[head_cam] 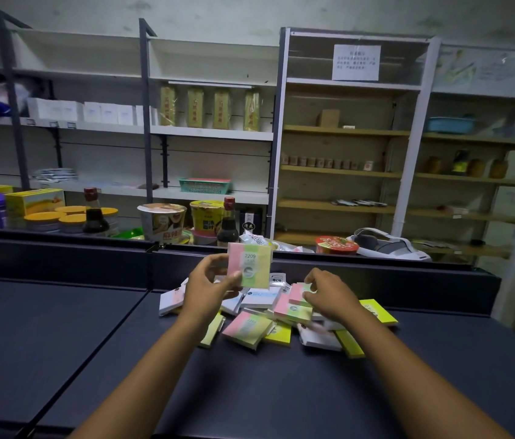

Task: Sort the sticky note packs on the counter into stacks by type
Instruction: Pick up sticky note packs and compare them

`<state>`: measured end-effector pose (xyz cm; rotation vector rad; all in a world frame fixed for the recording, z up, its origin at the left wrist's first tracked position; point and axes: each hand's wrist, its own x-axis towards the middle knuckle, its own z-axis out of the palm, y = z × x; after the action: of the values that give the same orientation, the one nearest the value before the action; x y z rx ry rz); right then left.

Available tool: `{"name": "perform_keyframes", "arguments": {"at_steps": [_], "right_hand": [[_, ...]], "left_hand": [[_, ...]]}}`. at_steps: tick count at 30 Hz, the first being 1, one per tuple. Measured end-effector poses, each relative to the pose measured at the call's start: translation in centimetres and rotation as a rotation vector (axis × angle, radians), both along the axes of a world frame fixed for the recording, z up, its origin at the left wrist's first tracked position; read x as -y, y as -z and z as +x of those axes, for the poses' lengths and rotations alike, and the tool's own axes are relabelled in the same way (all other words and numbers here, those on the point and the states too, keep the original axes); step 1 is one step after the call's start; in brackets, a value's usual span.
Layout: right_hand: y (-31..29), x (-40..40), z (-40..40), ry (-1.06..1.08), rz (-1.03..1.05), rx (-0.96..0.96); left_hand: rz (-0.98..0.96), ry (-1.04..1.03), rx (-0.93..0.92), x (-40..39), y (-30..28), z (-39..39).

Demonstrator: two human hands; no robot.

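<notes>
A loose pile of sticky note packs (257, 315) lies on the dark counter (250, 391): pink-green-yellow striped ones, plain yellow-green ones (378, 312) and white-and-blue ones (261, 296). My left hand (208, 286) holds one striped pack (251, 264), marked 2209, upright above the pile, thumb on its front. My right hand (329, 294) pinches the edge of another striped pack (297, 294) that rests on top of a similar pack (292, 310) in the pile.
A raised dark ledge (91, 258) runs behind the pile. Behind it stand soy sauce bottles (229, 223), instant noodle cups (162, 221), jars and boxes. Shelving (212, 134) fills the back wall. The counter's seam (91, 343) runs diagonally at the left.
</notes>
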<state>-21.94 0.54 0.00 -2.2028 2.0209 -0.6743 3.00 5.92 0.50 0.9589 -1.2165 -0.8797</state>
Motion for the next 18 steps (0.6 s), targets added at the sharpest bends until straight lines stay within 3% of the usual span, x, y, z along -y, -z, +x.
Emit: {"name": "perform_keyframes", "arguments": {"at_steps": [9,18], "right_hand": [[2.0,2.2,-1.3,0.232,0.096,0.242],[2.4,3.7,-0.7,0.317,0.243,0.181]], "left_hand": [[-0.008,0.007,-0.037,-0.5,-0.2,-0.6],[-0.015,-0.018,-0.010,-0.3,-0.3,-0.5]]}}
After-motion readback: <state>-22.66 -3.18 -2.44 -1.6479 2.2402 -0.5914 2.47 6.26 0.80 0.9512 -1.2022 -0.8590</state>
